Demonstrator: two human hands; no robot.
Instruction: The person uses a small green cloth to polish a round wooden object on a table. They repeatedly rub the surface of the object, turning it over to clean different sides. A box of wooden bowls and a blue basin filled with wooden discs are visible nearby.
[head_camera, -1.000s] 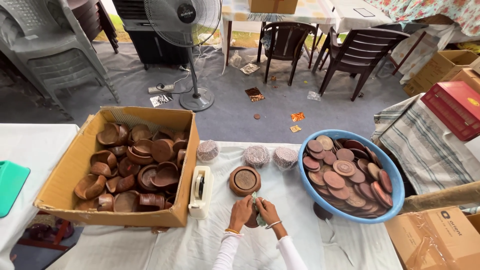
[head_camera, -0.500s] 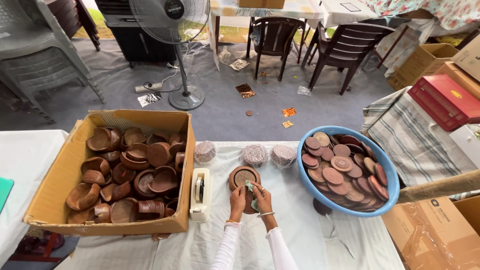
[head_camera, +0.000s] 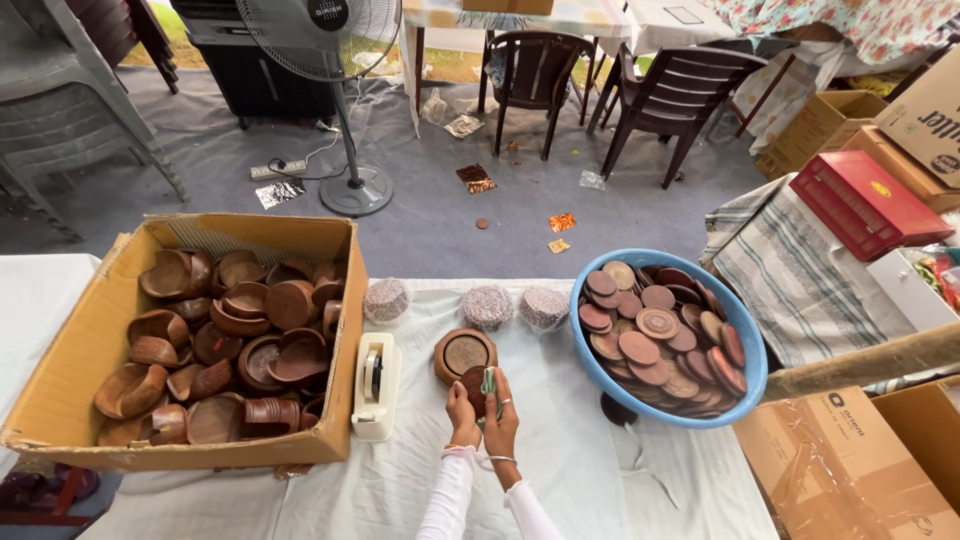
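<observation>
A small round dark wooden lid (head_camera: 473, 385) is pinched at its rim by the left hand (head_camera: 462, 408), just before the round wooden bowl (head_camera: 463, 354) on the white-covered table (head_camera: 560, 470). A small green cloth (head_camera: 488, 380) is pressed on it by the closed fingers of the right hand (head_camera: 502, 420). The lid is judged stiff, light and smooth, best held by the edge. A red flat box (head_camera: 865, 205) and brown cartons (head_camera: 840, 470) are placed at the right.

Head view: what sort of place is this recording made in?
Probably a makeshift packing or craft workspace under a tent. A cloth-covered table holds a cardboard box of wooden bowls and a blue basin of wooden lids; beyond are a pedestal fan and plastic chairs.
</observation>
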